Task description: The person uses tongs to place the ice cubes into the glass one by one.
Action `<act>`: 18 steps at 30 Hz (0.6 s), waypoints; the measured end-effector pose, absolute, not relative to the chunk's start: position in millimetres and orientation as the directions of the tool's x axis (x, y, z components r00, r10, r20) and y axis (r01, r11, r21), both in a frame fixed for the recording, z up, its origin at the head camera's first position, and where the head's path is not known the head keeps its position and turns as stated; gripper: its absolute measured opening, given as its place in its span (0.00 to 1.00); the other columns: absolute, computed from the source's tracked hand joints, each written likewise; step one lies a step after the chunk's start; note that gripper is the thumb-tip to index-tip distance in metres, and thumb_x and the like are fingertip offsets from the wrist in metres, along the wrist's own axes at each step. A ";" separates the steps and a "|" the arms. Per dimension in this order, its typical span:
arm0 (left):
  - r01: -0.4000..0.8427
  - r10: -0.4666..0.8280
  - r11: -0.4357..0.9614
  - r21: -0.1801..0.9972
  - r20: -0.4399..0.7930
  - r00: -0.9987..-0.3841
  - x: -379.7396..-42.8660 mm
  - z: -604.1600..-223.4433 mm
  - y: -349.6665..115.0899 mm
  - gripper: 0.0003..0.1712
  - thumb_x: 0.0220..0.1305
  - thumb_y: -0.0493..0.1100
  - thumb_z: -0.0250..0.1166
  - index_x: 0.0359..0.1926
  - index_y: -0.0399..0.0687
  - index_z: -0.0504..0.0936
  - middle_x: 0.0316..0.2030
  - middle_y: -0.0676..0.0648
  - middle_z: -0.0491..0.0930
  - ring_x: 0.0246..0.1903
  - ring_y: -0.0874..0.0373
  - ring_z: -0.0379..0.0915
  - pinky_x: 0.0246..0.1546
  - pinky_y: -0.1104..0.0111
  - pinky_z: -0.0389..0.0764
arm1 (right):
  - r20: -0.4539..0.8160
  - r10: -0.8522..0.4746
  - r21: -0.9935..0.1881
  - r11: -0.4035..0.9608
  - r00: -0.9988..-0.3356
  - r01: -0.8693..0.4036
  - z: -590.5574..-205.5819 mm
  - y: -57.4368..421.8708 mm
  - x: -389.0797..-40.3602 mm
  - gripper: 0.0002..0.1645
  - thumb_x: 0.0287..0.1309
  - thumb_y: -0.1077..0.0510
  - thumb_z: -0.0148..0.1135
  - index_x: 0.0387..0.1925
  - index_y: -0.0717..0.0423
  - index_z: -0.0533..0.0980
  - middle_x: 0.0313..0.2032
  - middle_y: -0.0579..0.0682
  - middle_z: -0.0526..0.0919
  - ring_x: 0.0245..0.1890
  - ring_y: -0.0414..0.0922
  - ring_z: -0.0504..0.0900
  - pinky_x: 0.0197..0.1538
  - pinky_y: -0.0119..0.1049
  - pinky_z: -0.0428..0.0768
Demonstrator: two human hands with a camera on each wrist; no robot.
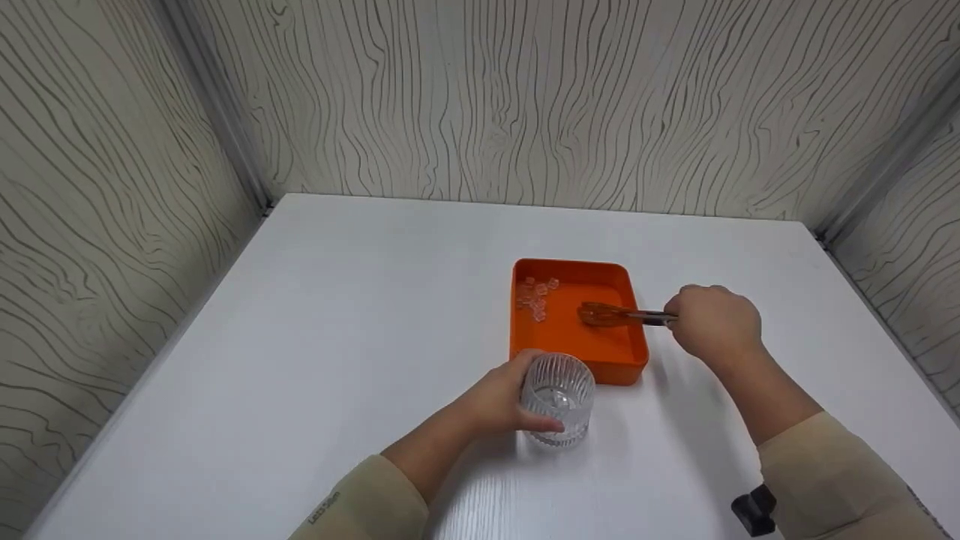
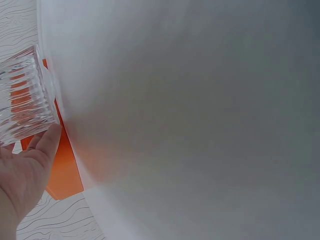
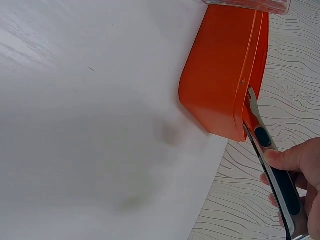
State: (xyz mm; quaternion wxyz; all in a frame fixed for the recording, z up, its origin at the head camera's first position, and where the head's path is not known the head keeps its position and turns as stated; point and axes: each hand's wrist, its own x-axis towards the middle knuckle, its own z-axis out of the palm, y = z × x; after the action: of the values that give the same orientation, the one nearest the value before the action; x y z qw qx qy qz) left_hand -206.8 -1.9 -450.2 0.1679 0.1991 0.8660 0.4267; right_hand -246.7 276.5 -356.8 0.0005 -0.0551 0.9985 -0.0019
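Observation:
A clear ribbed glass (image 1: 559, 401) stands close to the near side of a square orange tray (image 1: 577, 367). My left hand (image 1: 502, 397) grips it from the left, thumb along the near side and fingers behind. In the left wrist view the ribbed glass (image 2: 27, 97) overlaps the tray. My right hand (image 1: 716, 322) holds metal tongs with dark handle inlays (image 3: 285, 192), thumb pressed on one arm. The tongs' heads (image 1: 600, 314) reach over the right rim into the tray. Several small clear cubes (image 1: 538, 300), like ice cubes, lie in the tray's left part.
All of this stands on a white table (image 1: 337, 322), right of its middle. Wood-grain panels (image 1: 480, 97) rise behind it and at both sides. A small black object (image 1: 754, 510) shows beside the right sleeve.

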 end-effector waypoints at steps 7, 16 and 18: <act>0.191 0.487 0.552 0.811 -0.128 -0.864 -206.2 -449.6 -1.9 0.48 0.33 0.60 0.76 0.57 0.73 0.59 0.49 0.63 0.70 0.50 0.65 0.67 0.54 0.62 0.71 | -0.003 -0.103 -0.021 0.994 -0.995 -0.103 -352.9 277.3 -246.2 0.08 0.52 0.61 0.61 0.34 0.52 0.83 0.27 0.49 0.79 0.26 0.48 0.73 0.22 0.38 0.72; 0.206 0.495 0.544 0.814 -0.113 -0.861 -207.3 -451.0 -2.2 0.49 0.33 0.61 0.75 0.58 0.70 0.59 0.49 0.63 0.71 0.49 0.64 0.68 0.54 0.62 0.71 | -0.008 -0.093 -0.034 0.995 -0.996 -0.093 -350.4 278.2 -244.9 0.08 0.52 0.60 0.61 0.34 0.53 0.83 0.28 0.50 0.79 0.26 0.48 0.73 0.23 0.39 0.73; 0.213 0.499 0.541 0.814 -0.107 -0.860 -207.6 -451.5 -2.2 0.49 0.34 0.60 0.76 0.58 0.70 0.60 0.49 0.62 0.71 0.49 0.64 0.68 0.54 0.62 0.71 | -0.008 -0.099 -0.036 0.994 -0.995 -0.099 -351.4 277.6 -245.0 0.08 0.52 0.60 0.61 0.34 0.53 0.83 0.28 0.50 0.79 0.26 0.48 0.73 0.22 0.38 0.72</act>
State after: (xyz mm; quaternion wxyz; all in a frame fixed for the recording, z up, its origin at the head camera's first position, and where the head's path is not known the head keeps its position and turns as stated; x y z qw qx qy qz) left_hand -207.6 -2.2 -451.5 0.1655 0.2063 0.8620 0.4324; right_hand -245.0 277.6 -351.4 0.0051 -0.0494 0.9986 -0.0179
